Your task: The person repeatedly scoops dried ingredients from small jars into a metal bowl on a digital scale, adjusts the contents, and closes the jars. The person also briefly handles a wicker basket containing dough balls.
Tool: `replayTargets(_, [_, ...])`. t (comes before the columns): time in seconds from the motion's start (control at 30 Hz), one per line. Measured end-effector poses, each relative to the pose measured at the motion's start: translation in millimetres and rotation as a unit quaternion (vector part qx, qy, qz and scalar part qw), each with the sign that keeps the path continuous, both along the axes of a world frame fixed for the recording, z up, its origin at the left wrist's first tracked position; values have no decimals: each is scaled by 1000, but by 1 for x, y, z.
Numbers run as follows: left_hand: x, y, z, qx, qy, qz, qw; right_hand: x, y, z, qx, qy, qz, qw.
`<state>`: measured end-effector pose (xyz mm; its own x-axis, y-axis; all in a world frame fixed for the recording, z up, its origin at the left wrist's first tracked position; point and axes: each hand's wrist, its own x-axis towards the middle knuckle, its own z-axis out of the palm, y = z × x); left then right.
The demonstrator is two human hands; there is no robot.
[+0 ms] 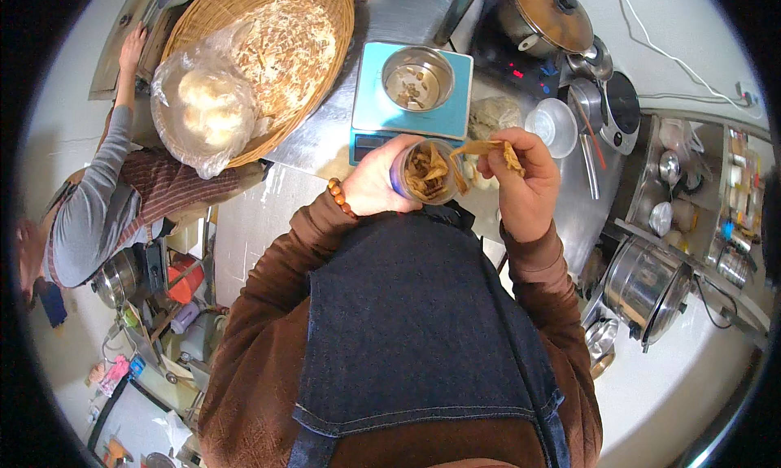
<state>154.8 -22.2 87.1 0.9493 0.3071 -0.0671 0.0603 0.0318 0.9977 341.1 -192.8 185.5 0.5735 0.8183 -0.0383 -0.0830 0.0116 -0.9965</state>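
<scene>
My left hand [379, 178] grips a clear jar [399, 174] with a coloured label, tilted so its mouth faces me. Inside are dried brown-yellow slices [427, 172], probably some dried plant. Between the thumb and fingers of my right hand [526, 184] is a long dried strip [488, 148], which hangs beside the jar's mouth. Just beyond the jar stands a digital kitchen scale [366, 111] with a light blue top. It carries a round steel bowl [448, 71] holding a few small brown pieces [412, 93].
A wicker basket [338, 16] with shredded material and a plastic-wrapped bowl [207, 111] stands left on the steel table [403, 10]. Rightward are an induction cooker [488, 35], a lidded pot [549, 10], a clear bowl [552, 126] and a plastic bag [494, 114]. Another person [97, 224] stands left.
</scene>
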Motion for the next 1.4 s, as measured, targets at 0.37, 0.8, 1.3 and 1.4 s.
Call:
replayTargets(0.37, [-87, -18, -22, -118, 62, 122, 984, -27, -50, -33, -105, 178, 105, 973])
replayTargets(0.8, [-150, -30, -41, 20, 189, 228, 955, -27, -62, -9, -155, 125, 286, 937])
replayTargets(1.3, [-140, -34, -34, -10, 199, 216, 956, -28, -64, -36, -174, 212, 229, 934])
replayTargets(1.4, [-139, -34, -34, -17, 190, 223, 956, -24, -63, -36, -211, 247, 191, 926])
